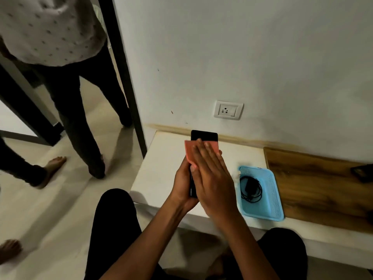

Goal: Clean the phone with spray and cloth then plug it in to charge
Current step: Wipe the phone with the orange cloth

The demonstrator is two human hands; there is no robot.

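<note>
Upright, the black phone shows a dark glossy top; left hand grips its edge, right hand presses the pink cloth flat, fingers straight.

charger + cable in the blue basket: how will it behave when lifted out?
Likely floppy: the black cable lies in loose coils round the charger, so loops should sag, trail and uncoil. It may snag on the perforated wall of the blue basket. The basket looks light, sits near the table edge, and could slide or lift with it.
</note>
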